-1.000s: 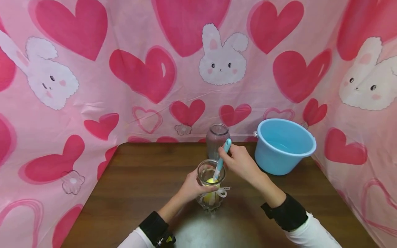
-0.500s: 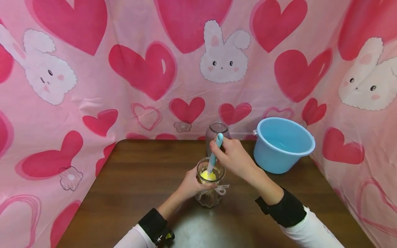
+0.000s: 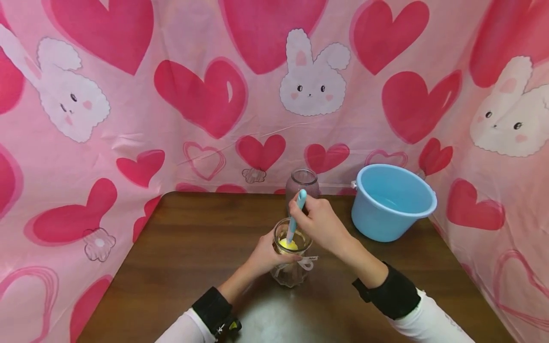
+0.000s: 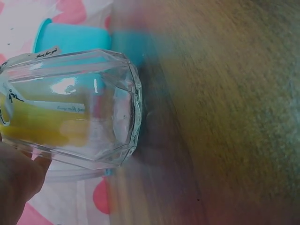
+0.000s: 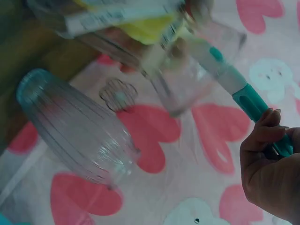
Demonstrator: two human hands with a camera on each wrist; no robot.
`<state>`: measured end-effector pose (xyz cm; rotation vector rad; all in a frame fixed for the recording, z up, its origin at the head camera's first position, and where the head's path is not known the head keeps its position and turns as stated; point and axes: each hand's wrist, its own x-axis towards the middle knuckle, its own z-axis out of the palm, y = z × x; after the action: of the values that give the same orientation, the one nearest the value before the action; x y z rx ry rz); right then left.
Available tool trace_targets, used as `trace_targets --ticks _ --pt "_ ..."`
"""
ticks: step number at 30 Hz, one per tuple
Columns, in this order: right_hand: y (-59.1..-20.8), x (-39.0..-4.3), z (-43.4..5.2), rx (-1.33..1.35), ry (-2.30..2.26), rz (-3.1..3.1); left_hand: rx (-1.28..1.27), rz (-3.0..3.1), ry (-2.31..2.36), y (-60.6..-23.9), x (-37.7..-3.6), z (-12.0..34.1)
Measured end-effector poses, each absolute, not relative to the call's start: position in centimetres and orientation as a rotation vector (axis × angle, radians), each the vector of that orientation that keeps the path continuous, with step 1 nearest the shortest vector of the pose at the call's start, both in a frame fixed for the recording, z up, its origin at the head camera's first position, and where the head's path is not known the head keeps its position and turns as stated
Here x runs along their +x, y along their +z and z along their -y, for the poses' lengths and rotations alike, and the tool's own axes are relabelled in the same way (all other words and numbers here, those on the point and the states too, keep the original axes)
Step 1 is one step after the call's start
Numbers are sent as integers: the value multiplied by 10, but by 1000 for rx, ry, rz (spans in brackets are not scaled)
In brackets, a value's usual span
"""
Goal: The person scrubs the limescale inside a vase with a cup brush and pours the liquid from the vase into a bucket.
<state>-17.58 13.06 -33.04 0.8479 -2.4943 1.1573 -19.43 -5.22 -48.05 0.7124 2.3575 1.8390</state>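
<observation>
Since a second ago the brush [image 3: 296, 216] handle has swung from leaning right to nearly upright, its top now in front of the far vase [image 3: 302, 183], and its yellow sponge head [image 3: 288, 245] sits higher, near the mouth of the jar [image 3: 291, 257]; jar and bucket [image 3: 391, 200] have not shifted on the table [image 3: 193, 247]. Left hand [image 3: 266, 257] wraps the jar's left side below the rim, fingers curled round the glass. Right hand [image 3: 319, 224] pinches the teal handle high up, fingers closed on it, as the right wrist view [image 5: 267, 154] confirms. Jar stands upright at table centre, between the two hands, just in front of the far vase and well left of the bucket. Handling judgement: jar is faceted clear glass [image 4: 79, 108], rigid, fragile, probably slick, and likely light enough to tip under side load from the brush, so a firm wrap around the body, as now, is the sensible hold; the tied ribbon [image 3: 306, 263] at the neck offers no grip. Brush is light plastic with a soft, compressible sponge head; holding near the upper end gives reach into the jar but less leverage. Whether the jar holds water cannot be told; the left wrist view is blurred and shows only yellow through the wall.
</observation>
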Motion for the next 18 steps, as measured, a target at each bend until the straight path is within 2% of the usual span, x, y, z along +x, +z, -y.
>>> trace_targets --ticks 9,18 --pt "-314 -177 -140 656 1228 2418 684 -2405 1816 -482 -195 51" --pt "-343 -183 -134 674 1262 2537 720 -2430 1820 -481 -196 51"
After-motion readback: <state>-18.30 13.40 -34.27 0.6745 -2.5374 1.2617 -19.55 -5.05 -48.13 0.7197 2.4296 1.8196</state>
